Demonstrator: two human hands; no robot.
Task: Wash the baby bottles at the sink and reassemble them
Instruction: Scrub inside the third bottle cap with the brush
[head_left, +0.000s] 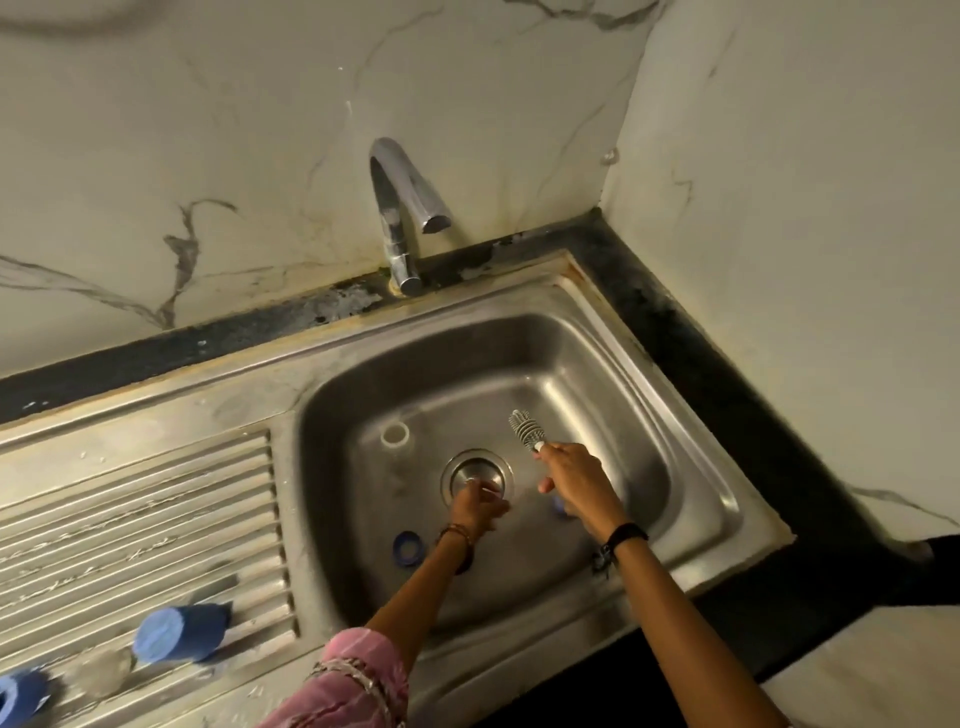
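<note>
Both hands are down in the steel sink (691, 415). The right hand (569, 475) has its grip around a bottle brush (527, 429), bristles pointing up and away. The left hand (475, 506) is curled over something clear near the drain (477, 478); I cannot tell what it holds. A white ring (395, 434) and a blue ring (409, 546) lie in the basin. A blue cap (179, 633) lies on the ribbed drainboard (130, 499).
</note>
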